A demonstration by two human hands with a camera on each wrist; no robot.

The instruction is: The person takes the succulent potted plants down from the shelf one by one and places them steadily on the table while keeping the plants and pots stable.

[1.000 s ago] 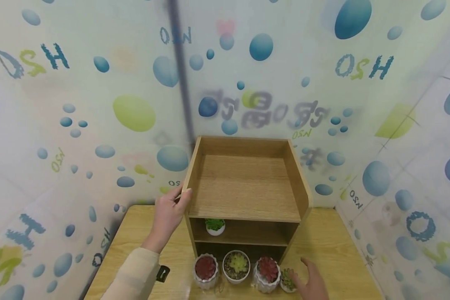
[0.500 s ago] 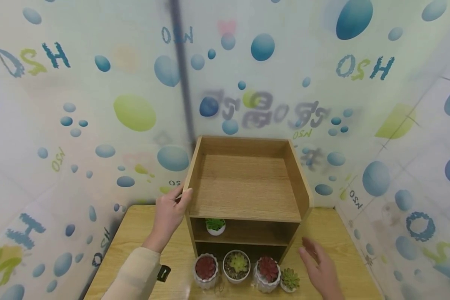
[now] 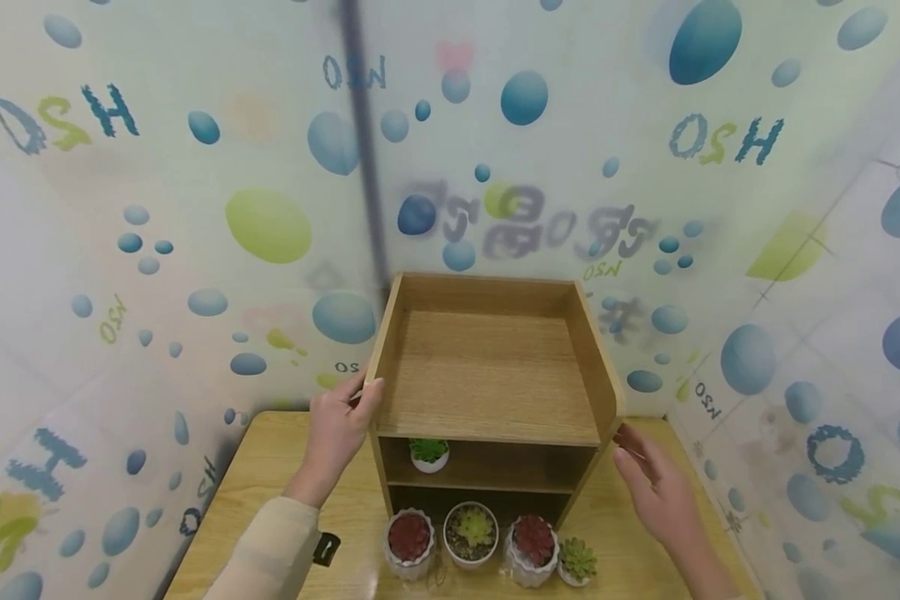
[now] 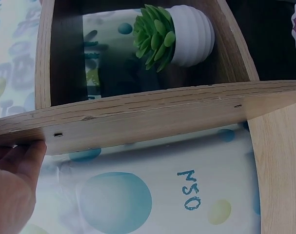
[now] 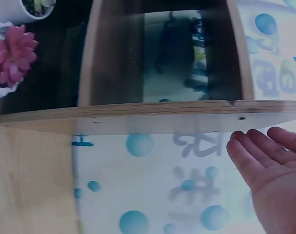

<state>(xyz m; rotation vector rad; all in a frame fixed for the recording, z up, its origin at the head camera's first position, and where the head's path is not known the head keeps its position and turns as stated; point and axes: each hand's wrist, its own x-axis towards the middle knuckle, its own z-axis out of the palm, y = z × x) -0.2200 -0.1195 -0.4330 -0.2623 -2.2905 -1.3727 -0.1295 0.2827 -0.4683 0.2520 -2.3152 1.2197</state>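
A small wooden shelf (image 3: pixel 487 367) with a tray-like top and compartments below stands on the table. My left hand (image 3: pixel 341 425) holds the upper front edge of its left side panel, thumb at the front and fingers along the outside. My right hand (image 3: pixel 660 492) is beside the right panel, fingers extended and holding nothing; in the right wrist view its fingertips come close to the panel's outer face, and I cannot tell whether they touch. On the middle level, towards the left, sits a green succulent in a white pot (image 4: pixel 191 36).
In front of the shelf stand a dark red potted succulent (image 3: pixel 410 537), a yellow-green one (image 3: pixel 472 533), another red one (image 3: pixel 532 546) and a small green one (image 3: pixel 576 560). A black object (image 3: pixel 326 549) lies near the left sleeve. Patterned walls surround the wooden table (image 3: pixel 645 550).
My right hand has left the small green succulent at the front right and moved up and right to the shelf's right side. The left hand has stayed on the left panel.
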